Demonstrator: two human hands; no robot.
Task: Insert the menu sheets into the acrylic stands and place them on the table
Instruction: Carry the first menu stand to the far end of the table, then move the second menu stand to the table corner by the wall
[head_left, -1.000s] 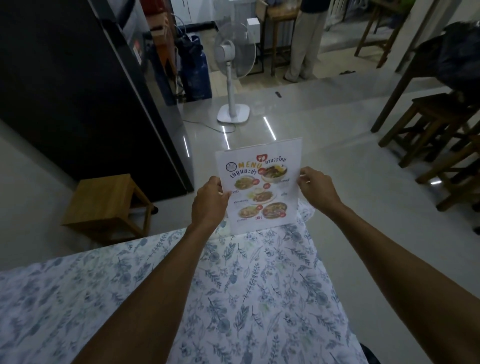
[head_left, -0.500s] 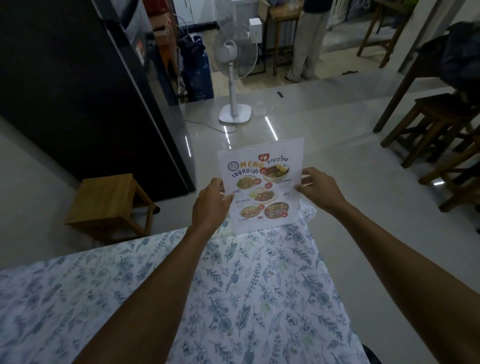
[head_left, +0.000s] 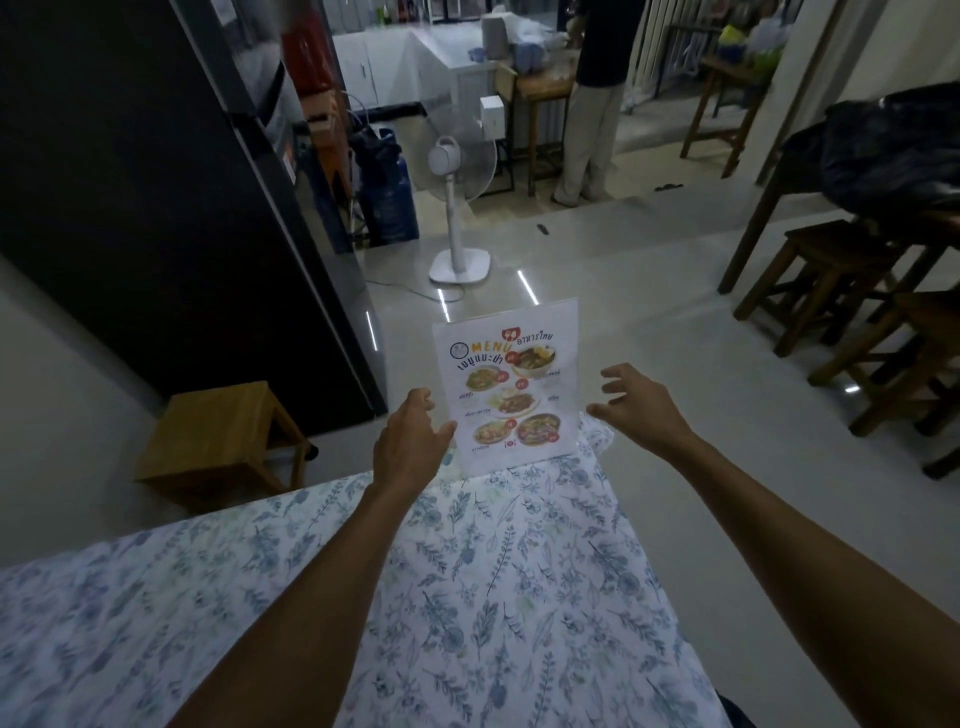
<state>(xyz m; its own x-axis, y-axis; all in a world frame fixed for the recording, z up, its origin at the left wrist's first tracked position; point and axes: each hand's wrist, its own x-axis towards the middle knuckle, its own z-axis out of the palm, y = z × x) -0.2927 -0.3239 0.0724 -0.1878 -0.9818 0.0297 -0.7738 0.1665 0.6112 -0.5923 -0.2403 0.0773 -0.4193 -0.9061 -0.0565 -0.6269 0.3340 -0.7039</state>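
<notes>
Both hands reach out over the far corner of the table, one on each side of the menu stand. At centre frame the left hand (head_left: 410, 444) has loosely curled fingers, its thumb just at the stand's lower left edge; whether it touches is unclear. Right of centre, the right hand (head_left: 641, 402) has its fingers spread apart and holds nothing, clear of the stand's right edge.

Across the lower half of the frame lies the table (head_left: 467, 597), covered in a white cloth printed with blue leaves. At its far corner, centre frame, the menu stand (head_left: 511, 387) sits upright on the cloth, the menu sheet inside it showing food photos and the word MENU, facing the camera.

Beyond the table edge, at middle left, a light wooden stool (head_left: 218, 441) stands on the pale floor beside a tall dark cabinet (head_left: 130, 182). Farther back at upper centre stands a white pedestal fan (head_left: 457, 208). Dark wooden stools (head_left: 831, 270) fill the right edge. At the top, a person (head_left: 597, 104) in light trousers stands at a counter.
</notes>
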